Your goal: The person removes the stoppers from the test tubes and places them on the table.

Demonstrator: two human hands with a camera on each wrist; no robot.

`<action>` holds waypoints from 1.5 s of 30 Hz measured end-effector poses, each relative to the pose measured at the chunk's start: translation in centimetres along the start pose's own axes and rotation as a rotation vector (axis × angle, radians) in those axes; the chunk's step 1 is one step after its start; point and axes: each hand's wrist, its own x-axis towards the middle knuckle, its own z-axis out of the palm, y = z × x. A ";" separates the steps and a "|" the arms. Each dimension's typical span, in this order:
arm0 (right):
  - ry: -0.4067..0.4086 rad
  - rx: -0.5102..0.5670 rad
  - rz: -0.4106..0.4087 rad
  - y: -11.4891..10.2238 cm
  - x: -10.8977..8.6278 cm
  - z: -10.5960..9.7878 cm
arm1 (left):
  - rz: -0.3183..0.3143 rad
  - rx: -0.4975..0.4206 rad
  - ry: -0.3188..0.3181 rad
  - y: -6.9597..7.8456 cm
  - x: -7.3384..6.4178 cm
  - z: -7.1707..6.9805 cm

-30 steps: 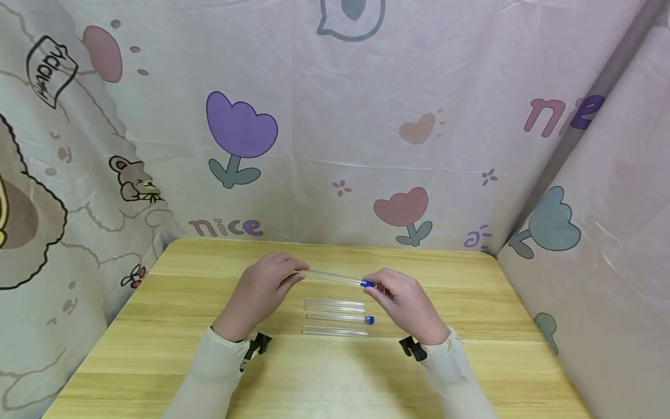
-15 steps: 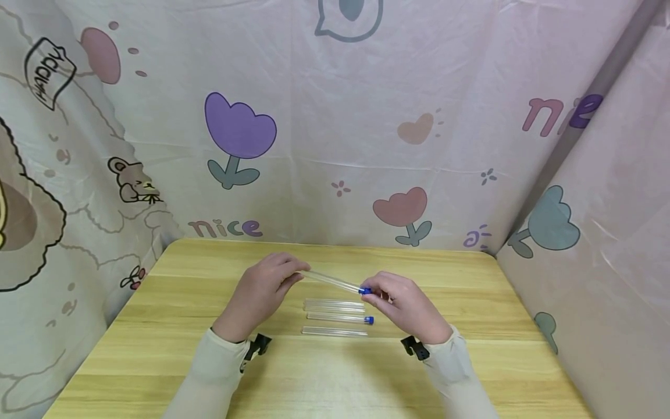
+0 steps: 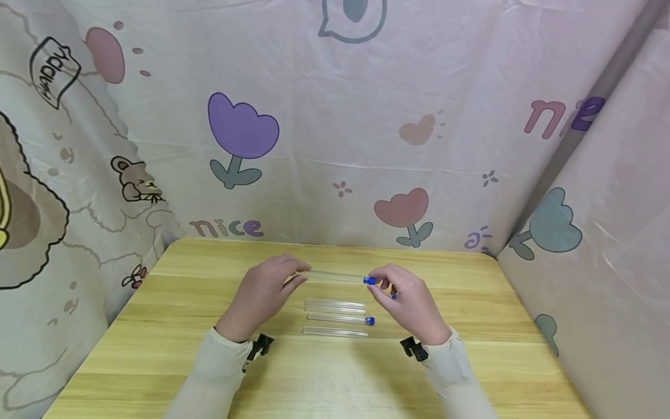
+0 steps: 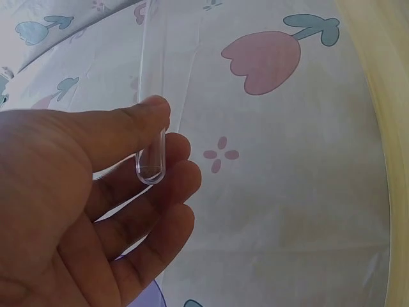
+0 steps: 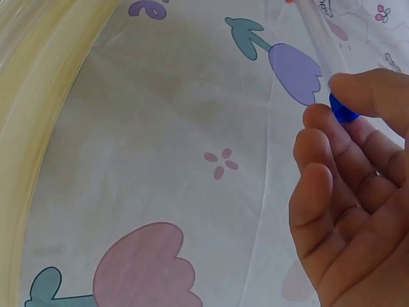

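Observation:
A clear test tube [image 3: 337, 276] is held nearly level above the table, spanning both hands. My left hand [image 3: 271, 294] pinches its rounded closed end between thumb and fingers, as the left wrist view shows. At the other end sits a blue cap [image 3: 369, 280], pinched by the thumb and fingers of my right hand [image 3: 405, 299]. In the right wrist view the same blue cap [image 5: 344, 110] shows partly behind the thumb. A small blue spot also appears among the right fingers in the head view.
Below the held tube, a capped test tube [image 3: 337, 318] lies on the wooden table [image 3: 335, 372]. An uncapped tube [image 3: 335, 332] lies nearer the person, with further clear tubes [image 3: 335, 305] just beyond. A printed curtain [image 3: 324, 128] hangs behind and at both sides.
The tube's capped end dipped half a second ago and is now raised again, nearly level. My right hand has shifted slightly up and right, showing more of the cap. My left hand stays nearly still.

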 end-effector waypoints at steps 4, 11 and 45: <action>0.014 -0.030 0.010 0.0 0.0 0.0 | -0.001 0.004 0.001 0.1 0.0 0.1; 0.014 -0.034 0.022 0.0 0.0 0.0 | 0.004 0.010 0.004 0.2 -0.1 0.1; -0.033 0.005 0.020 0.1 -0.3 -0.1 | -0.022 -0.016 -0.063 0.3 -0.1 0.0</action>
